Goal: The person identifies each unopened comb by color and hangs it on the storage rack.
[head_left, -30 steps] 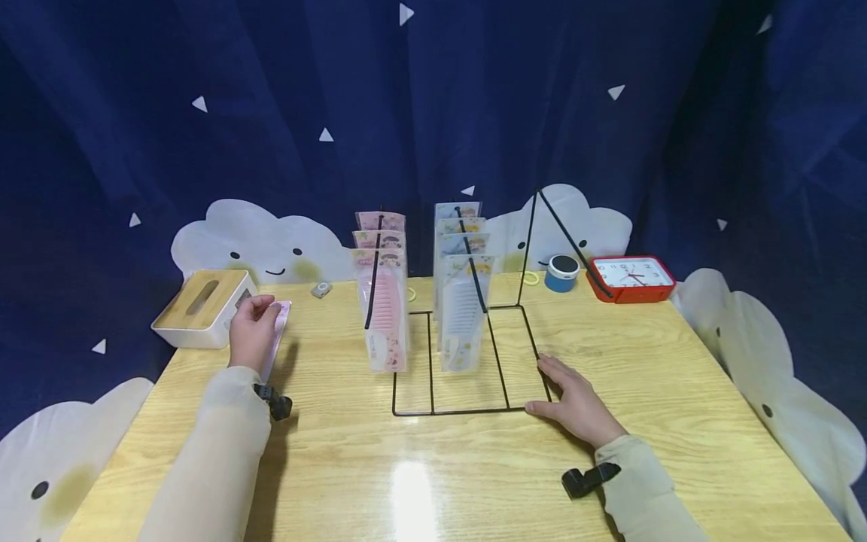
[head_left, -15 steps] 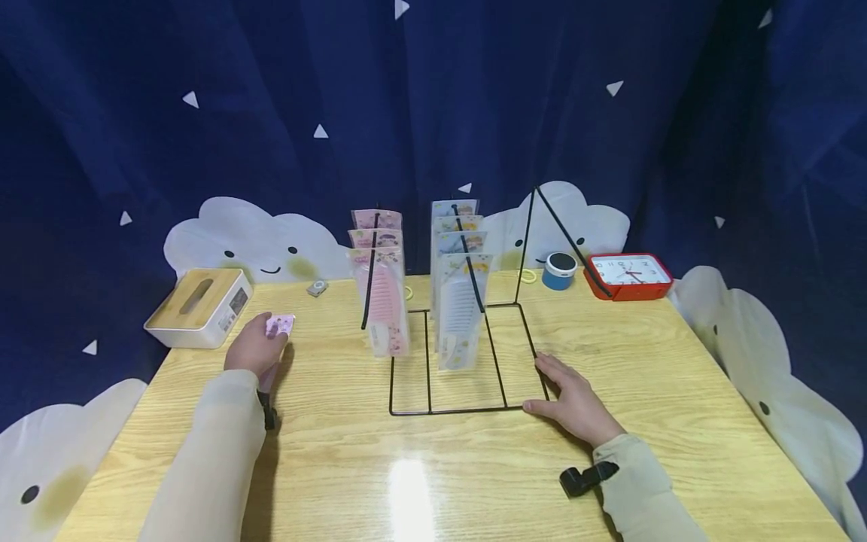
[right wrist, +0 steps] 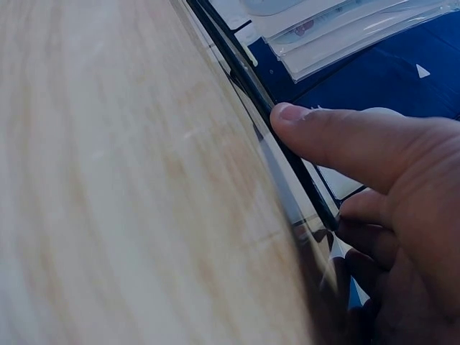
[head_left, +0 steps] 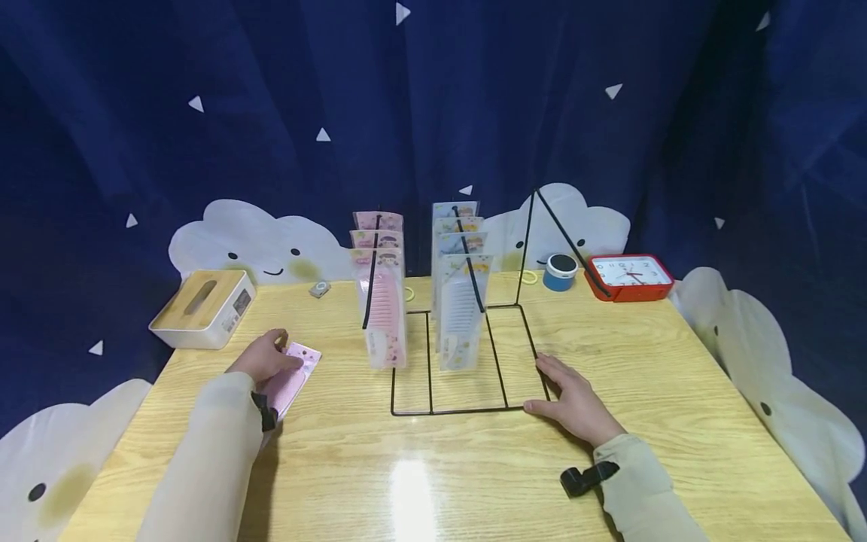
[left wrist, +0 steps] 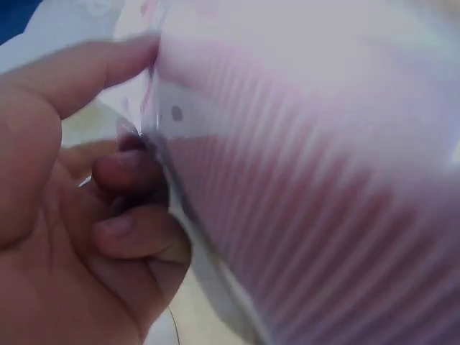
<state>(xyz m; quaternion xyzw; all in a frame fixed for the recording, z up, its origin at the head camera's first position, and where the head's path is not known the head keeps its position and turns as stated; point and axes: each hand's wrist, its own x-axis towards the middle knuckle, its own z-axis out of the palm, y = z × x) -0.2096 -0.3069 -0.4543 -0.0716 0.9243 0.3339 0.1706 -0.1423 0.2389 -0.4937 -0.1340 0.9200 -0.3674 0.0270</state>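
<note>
My left hand (head_left: 266,357) pinches a pink comb in a clear package (head_left: 287,385) between thumb and fingers, left of the rack. In the left wrist view the ribbed teeth of the packaged comb (left wrist: 287,165) fill much of the picture. My right hand (head_left: 574,406) rests at the front right corner of a black wire rack (head_left: 467,411). The right thumb lies along the front bar and the fingers reach to the side bar. Pink packaged combs (head_left: 384,309) hang on the rack's left hook, and blue ones (head_left: 462,309) on its middle hook.
Nothing hangs on the rack's right hook (head_left: 572,239). A tissue box (head_left: 203,309) stands at the back left, near a small grey gadget (head_left: 320,289). Behind the rack's right side are a blue round speaker (head_left: 560,274) and a red clock (head_left: 630,278).
The left hand has come toward me and slightly right, away from the tissue box, bringing the packaged comb, which now lies tilted with its pink front showing. The right hand stays put.
</note>
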